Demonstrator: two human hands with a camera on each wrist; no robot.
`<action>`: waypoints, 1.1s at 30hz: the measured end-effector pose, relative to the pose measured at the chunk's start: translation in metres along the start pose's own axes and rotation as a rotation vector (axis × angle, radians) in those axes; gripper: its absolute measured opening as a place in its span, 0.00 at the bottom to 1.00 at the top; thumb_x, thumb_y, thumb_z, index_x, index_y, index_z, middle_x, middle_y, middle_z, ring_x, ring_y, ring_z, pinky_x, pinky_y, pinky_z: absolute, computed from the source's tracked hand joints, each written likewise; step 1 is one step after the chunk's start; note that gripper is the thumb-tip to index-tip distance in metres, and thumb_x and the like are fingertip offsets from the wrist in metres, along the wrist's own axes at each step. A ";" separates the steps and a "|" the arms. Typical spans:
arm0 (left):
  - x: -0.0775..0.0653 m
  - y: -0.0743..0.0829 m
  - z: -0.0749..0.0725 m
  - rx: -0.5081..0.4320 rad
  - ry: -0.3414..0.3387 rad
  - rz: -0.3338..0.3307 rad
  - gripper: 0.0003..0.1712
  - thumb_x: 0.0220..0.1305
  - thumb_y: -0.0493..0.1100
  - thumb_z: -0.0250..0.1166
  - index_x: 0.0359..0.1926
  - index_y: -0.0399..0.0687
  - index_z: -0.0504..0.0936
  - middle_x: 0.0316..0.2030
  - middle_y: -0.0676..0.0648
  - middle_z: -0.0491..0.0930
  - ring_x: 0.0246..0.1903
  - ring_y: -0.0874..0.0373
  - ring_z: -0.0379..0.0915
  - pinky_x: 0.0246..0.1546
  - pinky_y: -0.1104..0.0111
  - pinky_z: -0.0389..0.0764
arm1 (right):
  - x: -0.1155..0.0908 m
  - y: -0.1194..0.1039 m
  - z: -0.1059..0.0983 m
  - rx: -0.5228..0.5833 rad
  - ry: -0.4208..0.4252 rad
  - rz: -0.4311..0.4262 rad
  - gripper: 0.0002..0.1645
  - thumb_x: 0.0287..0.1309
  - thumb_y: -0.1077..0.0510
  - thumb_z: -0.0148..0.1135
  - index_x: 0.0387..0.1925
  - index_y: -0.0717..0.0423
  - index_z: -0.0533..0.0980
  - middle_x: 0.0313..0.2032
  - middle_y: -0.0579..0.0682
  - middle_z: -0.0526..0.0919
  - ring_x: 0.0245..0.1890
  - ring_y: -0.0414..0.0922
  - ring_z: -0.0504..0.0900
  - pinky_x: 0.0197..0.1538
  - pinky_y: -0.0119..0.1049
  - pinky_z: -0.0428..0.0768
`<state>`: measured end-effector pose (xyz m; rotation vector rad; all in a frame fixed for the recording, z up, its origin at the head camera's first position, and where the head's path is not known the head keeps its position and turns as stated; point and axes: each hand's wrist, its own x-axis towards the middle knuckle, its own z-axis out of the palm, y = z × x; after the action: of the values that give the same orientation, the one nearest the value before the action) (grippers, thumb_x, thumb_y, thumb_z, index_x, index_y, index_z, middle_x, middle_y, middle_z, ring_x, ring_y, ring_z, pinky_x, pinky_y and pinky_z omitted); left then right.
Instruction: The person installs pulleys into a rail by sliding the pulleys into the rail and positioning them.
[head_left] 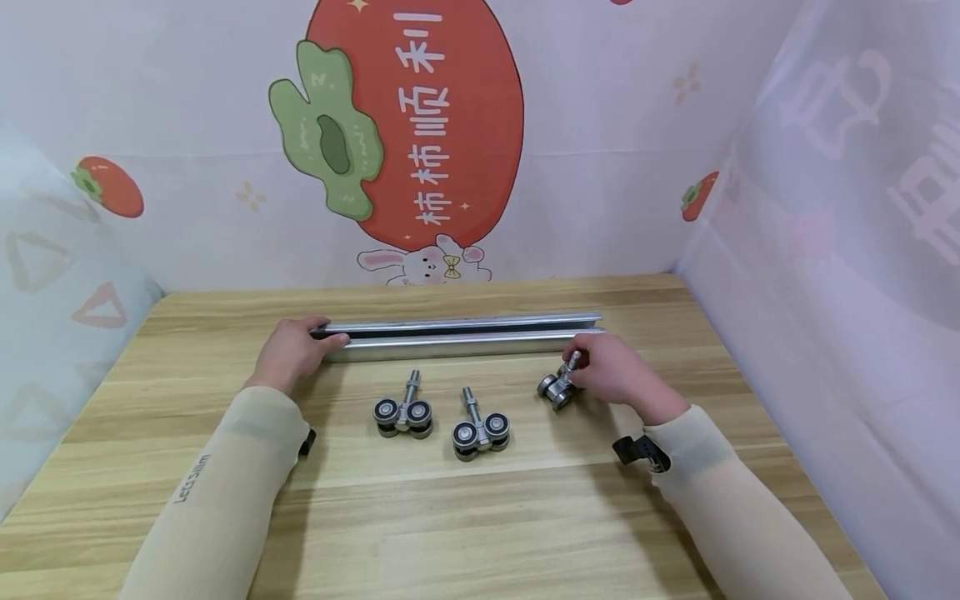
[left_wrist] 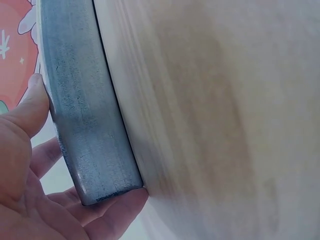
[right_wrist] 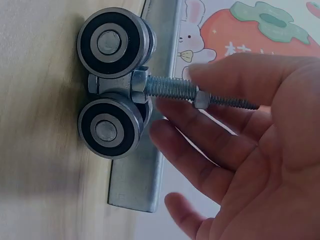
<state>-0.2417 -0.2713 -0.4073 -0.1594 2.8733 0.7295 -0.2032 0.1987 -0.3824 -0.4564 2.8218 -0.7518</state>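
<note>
A long metal channel rail [head_left: 465, 344] lies across the table with its open side up. My left hand [head_left: 291, 354] holds its left end; in the left wrist view the thumb [left_wrist: 34, 107] lies along the rim and fingertips touch the cut end. At the rail's right end, my right hand [head_left: 617, 371] pinches the threaded bolt [right_wrist: 172, 88] of a four-wheeled roller trolley [head_left: 557, 390]. Its wheels are at or near the tabletop; whether they touch it I cannot tell. Two more roller trolleys, one left [head_left: 403, 414] and one nearer the middle [head_left: 480, 432], stand with bolts pointing up.
The wooden table [head_left: 450, 525] reaches back to a printed white cloth [head_left: 600, 208] with a large red persimmon picture [head_left: 480, 150]. More cloth hangs along the left and right sides. Dark straps [head_left: 637, 451] show at my sleeve cuffs.
</note>
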 end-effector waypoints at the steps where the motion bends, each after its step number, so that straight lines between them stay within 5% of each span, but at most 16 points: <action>1: 0.000 0.000 0.000 0.001 0.000 0.003 0.46 0.67 0.67 0.60 0.73 0.41 0.64 0.67 0.25 0.60 0.64 0.31 0.58 0.65 0.40 0.58 | -0.001 0.001 0.000 0.016 0.008 0.002 0.09 0.57 0.63 0.67 0.41 0.56 0.80 0.32 0.47 0.81 0.34 0.47 0.78 0.40 0.44 0.77; 21: 0.002 -0.001 0.001 -0.008 -0.013 -0.011 0.47 0.67 0.69 0.58 0.74 0.42 0.63 0.68 0.25 0.58 0.65 0.31 0.56 0.65 0.40 0.56 | -0.003 0.015 0.003 0.150 0.059 0.065 0.03 0.66 0.60 0.64 0.38 0.56 0.79 0.36 0.51 0.81 0.36 0.48 0.78 0.36 0.41 0.77; 33: 0.001 0.000 -0.001 -0.012 -0.013 -0.012 0.47 0.67 0.69 0.58 0.74 0.42 0.63 0.69 0.26 0.58 0.65 0.31 0.57 0.65 0.40 0.56 | 0.002 0.028 -0.008 0.130 0.122 0.118 0.04 0.65 0.61 0.65 0.38 0.58 0.81 0.36 0.54 0.82 0.37 0.51 0.78 0.42 0.46 0.75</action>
<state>-0.2432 -0.2716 -0.4067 -0.1733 2.8537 0.7431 -0.2141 0.2247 -0.3904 -0.2280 2.8568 -0.9612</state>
